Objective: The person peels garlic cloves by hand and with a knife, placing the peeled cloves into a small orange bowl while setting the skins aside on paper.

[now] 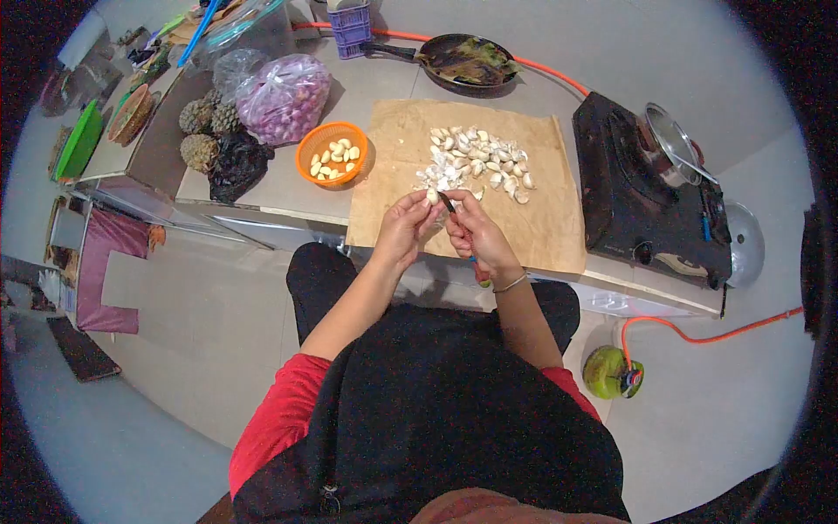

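The left hand (403,229) pinches a garlic clove (431,196) while the right hand (476,234), gripping a small knife (447,203), peels it; the bared clove likely belongs in the orange bowl (307,150).

From my headset view I see a red top with short sleeves; the left sleeve (281,410) ends well above the elbow and the right sleeve (572,389) shows only as a narrow red strip at the upper arm. Over the front hangs a black apron (454,419) that covers the chest and lap, and a small metal zip pull (329,499) sits near its lower left edge. Below it are black trousers (319,279), visible at both knees. Both forearms are bare. A thin bracelet (511,283) circles the wrist just behind the right hand (478,236). The left hand (403,229) carries no jewellery that I can make out.
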`<state>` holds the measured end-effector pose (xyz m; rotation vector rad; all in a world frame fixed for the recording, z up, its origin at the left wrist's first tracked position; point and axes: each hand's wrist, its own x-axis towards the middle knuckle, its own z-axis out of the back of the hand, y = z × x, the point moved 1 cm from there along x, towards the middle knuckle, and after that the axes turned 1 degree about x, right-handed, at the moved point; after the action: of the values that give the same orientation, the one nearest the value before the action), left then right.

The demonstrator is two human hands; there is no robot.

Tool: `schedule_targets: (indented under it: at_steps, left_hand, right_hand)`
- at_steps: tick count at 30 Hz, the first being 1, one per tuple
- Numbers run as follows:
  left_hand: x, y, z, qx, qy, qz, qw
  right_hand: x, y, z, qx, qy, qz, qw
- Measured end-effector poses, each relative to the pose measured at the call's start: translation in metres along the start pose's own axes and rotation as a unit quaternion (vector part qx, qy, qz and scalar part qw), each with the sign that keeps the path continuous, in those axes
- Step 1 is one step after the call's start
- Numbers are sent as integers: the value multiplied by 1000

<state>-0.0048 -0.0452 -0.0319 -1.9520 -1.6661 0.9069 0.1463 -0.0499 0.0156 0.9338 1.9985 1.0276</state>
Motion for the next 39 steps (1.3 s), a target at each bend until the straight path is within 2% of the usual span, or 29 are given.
schedule_targets:
  at_steps: [3,6,9,12,15,18,21,24,27,36,39]
  left_hand:
    - [-3,-2,-2,-9,3,1,1000]
    - [-2,-2,-1,1,-11,-2,1000]
    - [-2,-2,-2,-3,-1,-9,1000]
    - [-4,-3,-5,-3,-4,-13,1000]
    - [-4,-3,-5,-11,-3,-6,1000]
    - [-4,-5,-7,-9,1,5,1000]
    - [0,0,-2,-10,-12,8,1000]
    - [-2,-1,-2,-4,-6,23,1000]
    - [-2,1,0,-28,15,39,999]
    - [1,4,2,-16,-7,22,1000]
    - [-1,3,-1,-9,7,20,1000]
  right_hand:
    - [1,-2,2,5,13,10,1000]
    - [-1,0,-2,-51,17,17,998]
    - [1,-3,-2,-130,-18,40,991]
    - [13,-14,9,-204,-35,105,973]
    - [16,-15,12,-211,-75,124,967]
    - [2,1,5,-115,-19,57,992]
    - [2,-1,1,-104,26,50,993]
    - [-1,3,-6,-108,-1,38,993]
    - [2,-3,3,6,15,15,1000]
    - [0,-2,-1,-86,7,42,995]
    - [4,-4,7,-41,2,27,999]
